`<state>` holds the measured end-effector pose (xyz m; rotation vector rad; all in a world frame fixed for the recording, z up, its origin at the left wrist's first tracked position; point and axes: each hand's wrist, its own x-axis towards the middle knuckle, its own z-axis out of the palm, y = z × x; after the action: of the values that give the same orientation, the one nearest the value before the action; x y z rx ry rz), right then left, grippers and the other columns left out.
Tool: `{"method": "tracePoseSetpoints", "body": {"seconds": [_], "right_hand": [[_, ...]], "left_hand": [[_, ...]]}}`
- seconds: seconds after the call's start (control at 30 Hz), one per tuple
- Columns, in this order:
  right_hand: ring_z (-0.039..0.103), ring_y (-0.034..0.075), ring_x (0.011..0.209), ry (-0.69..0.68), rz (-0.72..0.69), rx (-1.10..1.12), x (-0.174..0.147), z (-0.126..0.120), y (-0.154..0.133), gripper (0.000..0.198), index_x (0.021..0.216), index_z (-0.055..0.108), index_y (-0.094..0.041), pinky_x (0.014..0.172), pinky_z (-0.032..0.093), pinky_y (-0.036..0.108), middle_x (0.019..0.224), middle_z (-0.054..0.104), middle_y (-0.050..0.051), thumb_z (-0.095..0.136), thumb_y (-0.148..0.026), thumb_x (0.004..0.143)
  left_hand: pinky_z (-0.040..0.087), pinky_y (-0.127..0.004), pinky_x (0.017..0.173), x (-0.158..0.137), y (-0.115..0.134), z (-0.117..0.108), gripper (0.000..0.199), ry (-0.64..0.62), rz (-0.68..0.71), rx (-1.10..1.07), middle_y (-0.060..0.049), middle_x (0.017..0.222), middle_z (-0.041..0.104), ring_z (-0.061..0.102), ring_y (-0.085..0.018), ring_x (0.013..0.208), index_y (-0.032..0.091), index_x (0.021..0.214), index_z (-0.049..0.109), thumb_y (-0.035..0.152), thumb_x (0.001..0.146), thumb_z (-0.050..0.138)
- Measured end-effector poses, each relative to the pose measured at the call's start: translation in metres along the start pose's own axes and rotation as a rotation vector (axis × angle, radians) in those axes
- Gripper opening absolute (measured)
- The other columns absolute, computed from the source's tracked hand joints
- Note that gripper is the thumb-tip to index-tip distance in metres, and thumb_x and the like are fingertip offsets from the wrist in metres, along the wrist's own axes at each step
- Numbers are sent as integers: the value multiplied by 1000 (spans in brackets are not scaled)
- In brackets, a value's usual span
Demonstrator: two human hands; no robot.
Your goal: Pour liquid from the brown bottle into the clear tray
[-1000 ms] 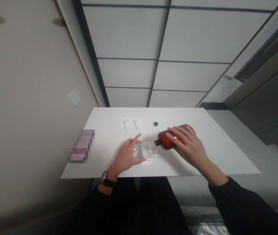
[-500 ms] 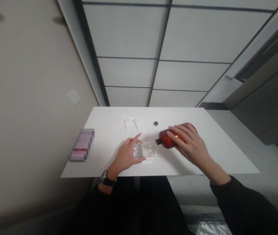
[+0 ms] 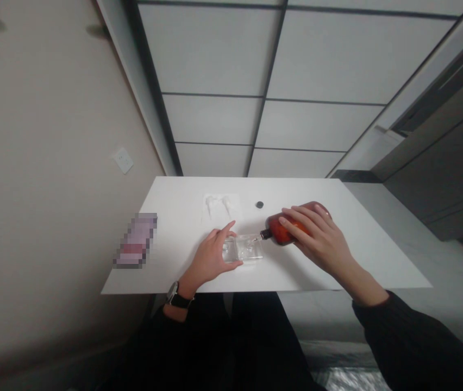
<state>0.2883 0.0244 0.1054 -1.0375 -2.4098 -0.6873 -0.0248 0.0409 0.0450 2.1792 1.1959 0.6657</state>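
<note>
While the right hand (image 3: pixel 321 241) grips the tipped bottle (image 3: pixel 282 229), pouring into the dish (image 3: pixel 249 247) braced by the left hand (image 3: pixel 211 258), righting it calls for a slow wrist.

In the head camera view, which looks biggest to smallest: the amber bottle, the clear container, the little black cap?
1. amber bottle, tipped in the right hand
2. clear container, steadied by the left hand; slightly smaller
3. black cap, far smallest

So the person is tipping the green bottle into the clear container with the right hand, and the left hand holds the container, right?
Not quite: the bottle is reddish-brown, not green, as the head view shows. The rest holds: the right hand tips it toward the clear container, and the left hand holds that container on the white table.
</note>
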Motion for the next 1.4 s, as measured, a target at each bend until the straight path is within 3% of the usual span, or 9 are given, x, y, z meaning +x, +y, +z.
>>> {"method": "tracePoseSetpoints", "body": {"seconds": [0.17, 0.63, 1.0, 1.4], "right_hand": [[64, 33, 131, 9, -9, -7, 1, -1, 1, 69, 158, 46, -21, 113, 50, 58, 143, 69, 15, 61, 2, 94], [63, 31, 134, 11, -16, -14, 2, -3, 5, 76, 163, 38, -26, 115, 47, 56, 145, 69, 13, 59, 1, 96], [62, 31, 135, 8, -42, -26, 3, -5, 8, 69, 159, 44, -23, 116, 47, 56, 145, 68, 14, 60, 0, 96], [62, 31, 136, -7, -40, -29, 5, -6, 8, 72, 163, 39, -26, 116, 48, 56, 145, 68, 13, 59, -2, 98]], "left_hand": [[48, -52, 111, 0, -1, 1, 111, -1, 3, 1, -6, 135, 69, 59, -32, 122, 29, 164, 26, 24, 76, 92], [48, -52, 111, -1, -4, 3, 112, 11, 19, -6, -5, 135, 69, 60, -32, 122, 33, 165, 24, 26, 76, 92], [48, -51, 111, -1, -2, 3, 112, 20, 23, 1, -6, 134, 69, 60, -31, 122, 31, 165, 26, 25, 75, 92], [49, -51, 110, -1, -3, 3, 111, 18, 27, 12, -6, 134, 69, 60, -32, 122, 31, 164, 25, 25, 76, 92]]}}
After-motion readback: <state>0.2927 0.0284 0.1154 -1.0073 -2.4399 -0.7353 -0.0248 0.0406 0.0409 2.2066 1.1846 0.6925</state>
